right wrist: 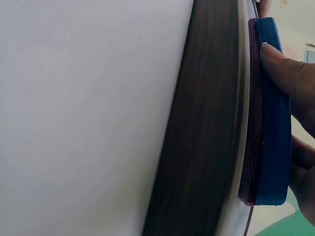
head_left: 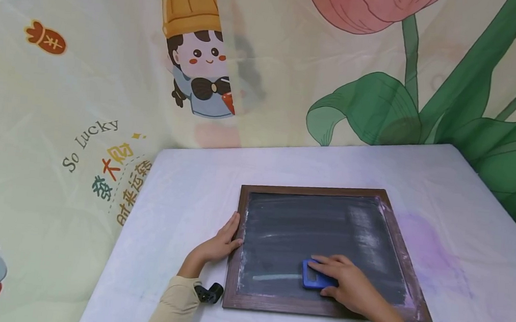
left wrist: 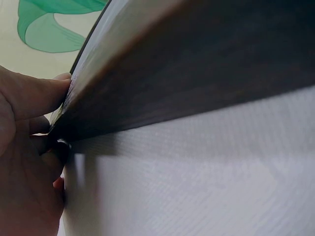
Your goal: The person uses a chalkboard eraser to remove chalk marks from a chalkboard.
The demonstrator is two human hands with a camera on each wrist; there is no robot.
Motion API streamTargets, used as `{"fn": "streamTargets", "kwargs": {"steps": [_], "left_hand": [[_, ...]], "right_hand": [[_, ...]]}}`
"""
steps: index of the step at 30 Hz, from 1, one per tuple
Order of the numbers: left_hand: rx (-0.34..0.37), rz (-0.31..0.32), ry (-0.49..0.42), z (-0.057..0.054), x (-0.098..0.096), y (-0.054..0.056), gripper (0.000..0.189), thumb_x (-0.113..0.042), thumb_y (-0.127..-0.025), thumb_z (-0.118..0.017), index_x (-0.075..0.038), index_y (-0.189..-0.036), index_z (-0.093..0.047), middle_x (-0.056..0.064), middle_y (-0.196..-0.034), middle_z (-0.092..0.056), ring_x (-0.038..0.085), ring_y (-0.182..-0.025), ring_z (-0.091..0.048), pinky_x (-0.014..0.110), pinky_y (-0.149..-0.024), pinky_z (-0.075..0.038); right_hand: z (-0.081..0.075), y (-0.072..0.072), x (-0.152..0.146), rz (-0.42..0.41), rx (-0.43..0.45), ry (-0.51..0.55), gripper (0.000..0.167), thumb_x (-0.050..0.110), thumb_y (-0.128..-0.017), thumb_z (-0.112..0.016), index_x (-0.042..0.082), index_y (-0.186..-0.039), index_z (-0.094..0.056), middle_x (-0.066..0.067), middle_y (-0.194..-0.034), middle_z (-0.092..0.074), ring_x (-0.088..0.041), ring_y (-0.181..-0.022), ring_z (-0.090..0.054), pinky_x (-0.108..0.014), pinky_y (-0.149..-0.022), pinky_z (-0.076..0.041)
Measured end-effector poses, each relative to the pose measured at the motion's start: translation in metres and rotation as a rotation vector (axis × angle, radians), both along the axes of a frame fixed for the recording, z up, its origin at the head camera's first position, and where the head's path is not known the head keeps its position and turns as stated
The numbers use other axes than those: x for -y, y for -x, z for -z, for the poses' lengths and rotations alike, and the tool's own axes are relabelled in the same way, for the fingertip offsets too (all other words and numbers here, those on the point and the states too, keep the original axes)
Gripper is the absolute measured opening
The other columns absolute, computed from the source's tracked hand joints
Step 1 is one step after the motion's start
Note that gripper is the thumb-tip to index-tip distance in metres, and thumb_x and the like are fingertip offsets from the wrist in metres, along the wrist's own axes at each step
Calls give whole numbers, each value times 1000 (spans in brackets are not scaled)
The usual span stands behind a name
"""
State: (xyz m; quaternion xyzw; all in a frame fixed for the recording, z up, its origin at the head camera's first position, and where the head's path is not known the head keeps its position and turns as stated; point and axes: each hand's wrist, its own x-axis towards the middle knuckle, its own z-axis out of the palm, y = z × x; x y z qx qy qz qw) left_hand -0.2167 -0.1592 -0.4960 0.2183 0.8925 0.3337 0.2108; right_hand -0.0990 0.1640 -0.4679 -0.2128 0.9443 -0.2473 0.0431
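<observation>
A framed chalkboard [head_left: 326, 223] lies on the table, its dark surface smeared with chalk dust. At the board's left side my left hand [head_left: 216, 244] holds the wooden frame [head_left: 234, 266]; in the left wrist view the thumb [left wrist: 44, 96] touches the frame's edge. My right hand [head_left: 353, 287] grips a blue chalkboard eraser [head_left: 317, 277] on the lower part of the board. A pale chalk stroke [head_left: 275, 277] runs leftward from the eraser. In the right wrist view, the eraser [right wrist: 273, 118] shows a dark red pad against the board.
A white cloth covers the table [head_left: 181, 195], with a purple stain [head_left: 426, 242] right of the board. Behind stands a printed backdrop [head_left: 274, 80] with a cartoon figure and plants. Black wrist devices [head_left: 209, 293] are worn on both arms.
</observation>
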Motion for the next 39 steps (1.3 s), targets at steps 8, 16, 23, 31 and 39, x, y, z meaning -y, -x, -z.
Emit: {"fn": "streamTargets", "kwargs": {"steps": [8, 16, 23, 31, 39], "left_hand": [[2, 10, 6, 1, 0, 0, 69, -19, -96, -42, 0, -145, 3, 19, -153, 6, 34, -141, 2, 51, -111, -10], [5, -6, -2, 0, 2, 0, 70, -20, -96, -43, -2, -145, 4, 16, -153, 7, 31, -141, 3, 50, -112, -10], [3, 11, -11, 3, 2, 1, 70, -21, -97, -42, -1, -145, 5, 16, -153, 7, 32, -141, 4, 51, -112, -10], [17, 11, -12, 0, 1, 1, 71, -20, -96, -43, -1, -145, 5, 17, -153, 7, 32, -141, 3, 50, -112, -10], [11, 11, -11, 1, 2, 0, 70, -20, -96, -42, -1, -145, 4, 17, -153, 7, 32, -141, 3, 49, -112, -10]], "right_hand": [[0, 4, 19, -35, 7, 10, 61, 21, -69, -77, 19, -127, -56, -2, -131, -54, -25, -108, -53, -42, -81, -50], [-1, 10, 36, -77, -18, 11, 61, 20, -70, -77, 21, -127, -56, -2, -130, -55, -24, -107, -53, -41, -80, -50], [-3, 14, 49, -102, -4, 18, 59, 21, -71, -77, 20, -126, -57, -3, -130, -55, -24, -107, -53, -41, -81, -49], [-3, 18, 70, -119, -4, 4, 57, 21, -71, -76, 20, -125, -58, -2, -130, -55, -23, -107, -53, -40, -81, -49], [-2, 20, 95, -121, -19, -23, 57, 20, -71, -76, 18, -125, -58, -3, -131, -54, -21, -104, -52, -37, -80, -50]]}}
